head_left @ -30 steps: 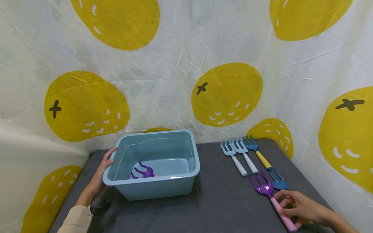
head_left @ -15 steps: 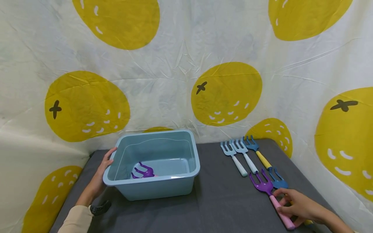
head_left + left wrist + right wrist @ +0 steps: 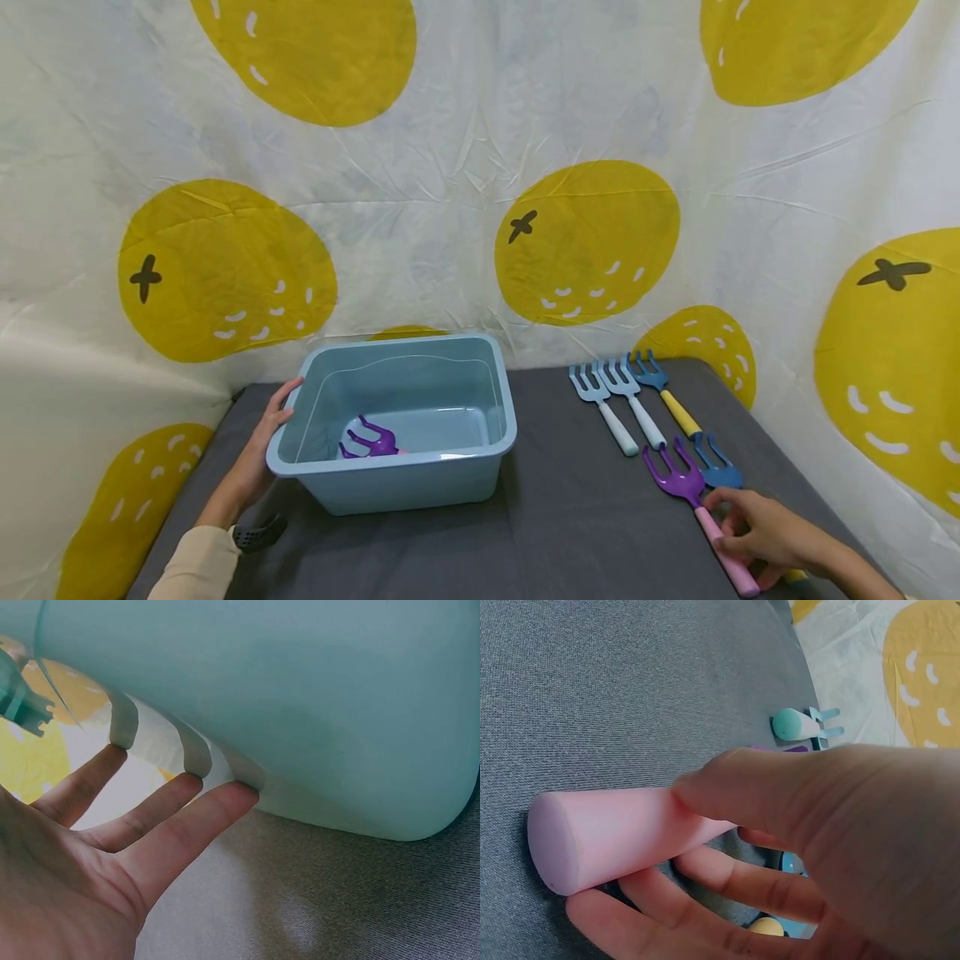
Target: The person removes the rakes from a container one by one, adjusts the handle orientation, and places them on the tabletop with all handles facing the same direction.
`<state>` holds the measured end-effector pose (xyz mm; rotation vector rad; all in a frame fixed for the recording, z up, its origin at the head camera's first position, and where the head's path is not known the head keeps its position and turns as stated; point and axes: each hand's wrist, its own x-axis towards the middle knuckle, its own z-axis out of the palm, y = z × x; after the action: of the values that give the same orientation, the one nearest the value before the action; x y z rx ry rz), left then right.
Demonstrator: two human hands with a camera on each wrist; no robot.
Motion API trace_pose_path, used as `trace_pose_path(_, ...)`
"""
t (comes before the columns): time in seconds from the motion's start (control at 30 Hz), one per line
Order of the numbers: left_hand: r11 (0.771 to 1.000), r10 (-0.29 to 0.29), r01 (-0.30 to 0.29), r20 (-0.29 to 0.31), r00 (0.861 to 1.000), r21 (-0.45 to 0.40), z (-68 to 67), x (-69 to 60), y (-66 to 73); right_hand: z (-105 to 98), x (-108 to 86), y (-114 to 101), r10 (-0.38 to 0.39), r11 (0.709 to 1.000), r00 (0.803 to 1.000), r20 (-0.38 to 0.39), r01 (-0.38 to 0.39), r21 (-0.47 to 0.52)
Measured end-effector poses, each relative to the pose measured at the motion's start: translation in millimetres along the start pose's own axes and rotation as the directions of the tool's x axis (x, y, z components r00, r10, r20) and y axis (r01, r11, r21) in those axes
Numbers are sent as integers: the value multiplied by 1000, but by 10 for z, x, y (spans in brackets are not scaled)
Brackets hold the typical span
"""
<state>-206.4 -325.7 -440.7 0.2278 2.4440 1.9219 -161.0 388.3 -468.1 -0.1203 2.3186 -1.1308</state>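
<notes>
My right hand [image 3: 776,533] pinches the pink handle of a purple garden hand fork [image 3: 681,485], thumb on one side and fingers on the other. In the right wrist view, the pink handle [image 3: 607,832] lies along the grey cloth between thumb and fingertips. At left, my left hand [image 3: 258,442] touches a light blue plastic tub [image 3: 390,487]; the left wrist view shows its extended fingers [image 3: 180,832] with their tips against the tub's wall. Another purple hand fork [image 3: 375,443] lies inside the tub, its handle mostly hidden by the front wall.
Two pale blue hand forks [image 3: 613,417] [image 3: 637,408] lie right of the tub. Beside them is a dark blue fork with a yellow handle [image 3: 678,410]. A similar dark blue fork [image 3: 722,473] is partly hidden by my right hand. A lemon-patterned curtain [image 3: 420,250] backs the table.
The purple fork and my right hand have shifted only slightly on the cloth. My left hand and the tub stay in place.
</notes>
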Motion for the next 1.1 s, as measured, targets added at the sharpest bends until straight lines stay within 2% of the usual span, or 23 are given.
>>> trace_pose_path(0.1, 1000, 2, -2, 4, 1000, -3, 0, -6, 7, -40, -6, -54, 7, 1000, 1000, 11, -6, -24)
trace_pose_path(0.2, 1000, 6, -6, 3, 1000, -6, -17, -9, 11, -136, 22, -216, -14, 995, 1000, 14, 16, -96)
trace_pose_path(0.27, 1000, 10, -10, 1, 1000, -9, -24, -9, 9, -227, 54, -360, -77, 983, 997, 22, 80, -163)
trace_pose_path(0.33, 1000, 10, -10, -1, 1000, -11, -28, -6, 2, -315, 94, -525, -175, 959, 984, 35, 178, -222)
trace_pose_path(0.43, 1000, 5, -5, 0, 1000, -12, -23, -1, -3, -414, 176, -796, -336, 892, 939, 69, 341, -296)
trace_pose_path(0.53, 1000, 0, 0, 2, 1000, -10, -11, 5, 1, -458, 274, -1095, -474, 796, 874, 105, 477, -373)
trace_pose_path(0.67, 1000, 9, -9, -5, 1000, -13, 9, 12, 7, -483, 405, -1511, -588, 663, 797, 138, 572, -483)
trace_pose_path(0.77, 1000, 14, -15, -18, 1000, -16, 21, 13, 1, -477, 527, -1808, -622, 614, 768, 153, 599, -513)
trace_pose_path(0.87, 1000, 14, -14, -25, 1000, -14, 28, 19, -8, -448, 674, -2081, -638, 598, 752, 166, 620, -507)
trace_pose_path(0.93, 1000, 11, -12, -27, 1000, -12, 26, 25, -16, -410, 776, -2259, -633, 605, 755, 170, 619, -501)
trace_pose_path(1.1, 1000, 6, -6, -33, 999, -13, 12, 36, -28, -259, 985, -2681, -636, 579, 748, 188, 624, -525)
